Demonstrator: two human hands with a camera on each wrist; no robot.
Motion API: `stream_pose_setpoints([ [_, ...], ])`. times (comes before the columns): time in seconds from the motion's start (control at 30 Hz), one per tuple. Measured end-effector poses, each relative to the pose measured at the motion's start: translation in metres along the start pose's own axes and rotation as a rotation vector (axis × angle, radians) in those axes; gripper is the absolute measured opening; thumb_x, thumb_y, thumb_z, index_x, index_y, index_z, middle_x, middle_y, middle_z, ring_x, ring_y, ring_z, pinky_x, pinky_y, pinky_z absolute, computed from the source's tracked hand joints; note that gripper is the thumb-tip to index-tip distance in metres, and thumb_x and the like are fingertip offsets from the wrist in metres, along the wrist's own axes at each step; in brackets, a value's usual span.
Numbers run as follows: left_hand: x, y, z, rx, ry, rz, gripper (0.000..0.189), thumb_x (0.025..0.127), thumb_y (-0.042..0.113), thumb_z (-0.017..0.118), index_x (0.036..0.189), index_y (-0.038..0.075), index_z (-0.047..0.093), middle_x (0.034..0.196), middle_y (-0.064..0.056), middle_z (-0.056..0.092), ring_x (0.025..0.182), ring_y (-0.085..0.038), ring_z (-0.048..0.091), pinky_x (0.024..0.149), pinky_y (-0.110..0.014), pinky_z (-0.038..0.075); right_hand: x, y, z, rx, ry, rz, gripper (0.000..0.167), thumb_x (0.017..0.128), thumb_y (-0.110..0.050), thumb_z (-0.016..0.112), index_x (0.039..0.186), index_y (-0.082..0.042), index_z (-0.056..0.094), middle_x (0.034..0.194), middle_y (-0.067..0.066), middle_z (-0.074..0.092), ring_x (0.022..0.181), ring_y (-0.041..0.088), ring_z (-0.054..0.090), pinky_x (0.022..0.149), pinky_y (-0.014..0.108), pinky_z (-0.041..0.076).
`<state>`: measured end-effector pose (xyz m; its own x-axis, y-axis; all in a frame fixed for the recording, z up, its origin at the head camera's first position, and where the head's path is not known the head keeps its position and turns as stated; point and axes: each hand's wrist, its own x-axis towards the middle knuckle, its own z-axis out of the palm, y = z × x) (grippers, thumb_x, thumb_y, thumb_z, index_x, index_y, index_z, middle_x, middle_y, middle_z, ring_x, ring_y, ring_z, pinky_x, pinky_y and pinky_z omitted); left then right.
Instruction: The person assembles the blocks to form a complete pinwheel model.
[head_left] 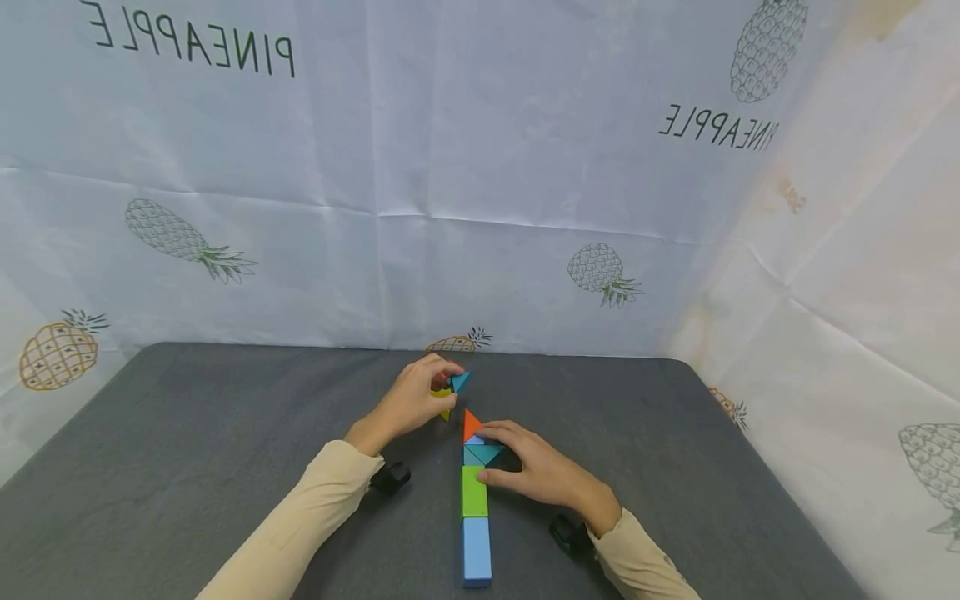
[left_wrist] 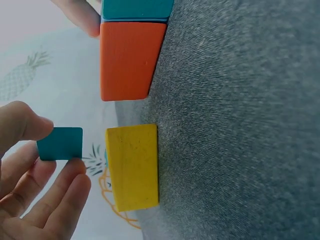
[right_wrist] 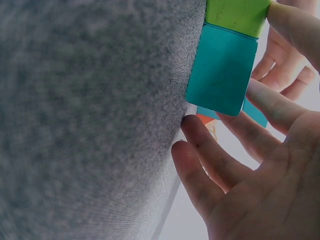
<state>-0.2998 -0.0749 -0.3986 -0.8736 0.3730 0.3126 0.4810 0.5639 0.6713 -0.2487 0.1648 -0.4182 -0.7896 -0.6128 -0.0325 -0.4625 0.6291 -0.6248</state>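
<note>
Between thumb and fingers, my left hand (head_left: 411, 400) pinches a small blue-teal triangular block (head_left: 461, 382), raised beside the top of a yellow block (left_wrist: 133, 167). That yellow block stands on the table just past an orange triangular block (head_left: 471, 426). A row of blocks runs toward me: the orange one, blue and teal triangular pieces (head_left: 489, 453), a green block (head_left: 473, 492) and a light blue block (head_left: 477, 550). My right hand (head_left: 540, 467) rests along the row's right side, thumb at the green block and loosely extended fingers around the teal piece.
The dark grey table (head_left: 285, 483) extends to both sides of the row. White cloth (head_left: 480, 167) printed with pineapples hangs behind the table and along its right. Black wrist cameras (head_left: 392, 478) sit close to the tabletop by each wrist.
</note>
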Motion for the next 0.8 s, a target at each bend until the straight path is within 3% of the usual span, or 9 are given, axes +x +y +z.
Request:
stream_pose_setpoints([
  [0.4, -0.016, 0.001, -0.001, -0.037, -0.043, 0.060, 0.033, 0.088, 0.004, 0.068, 0.121, 0.001, 0.065, 0.111, -0.012, 0.061, 0.093, -0.025, 0.068, 0.082, -0.037, 0.058, -0.001, 0.000, 0.000, 0.009, -0.002, 0.008, 0.064, 0.095, -0.052, 0.062, 0.148, -0.019, 0.047, 0.152, 0.004, 0.044, 0.137, 0.024, 0.047, 0.109, 0.053, 0.041],
  [0.8, -0.032, -0.004, -0.004, -0.061, -0.098, 0.023, 0.033, 0.088, 0.003, 0.068, 0.121, 0.001, 0.065, 0.113, -0.011, 0.061, 0.090, -0.017, 0.067, 0.077, -0.025, 0.056, -0.001, 0.001, 0.000, 0.012, 0.001, -0.004, 0.064, 0.095, -0.051, 0.061, 0.148, -0.017, 0.047, 0.151, 0.005, 0.044, 0.136, 0.025, 0.048, 0.108, 0.053, 0.042],
])
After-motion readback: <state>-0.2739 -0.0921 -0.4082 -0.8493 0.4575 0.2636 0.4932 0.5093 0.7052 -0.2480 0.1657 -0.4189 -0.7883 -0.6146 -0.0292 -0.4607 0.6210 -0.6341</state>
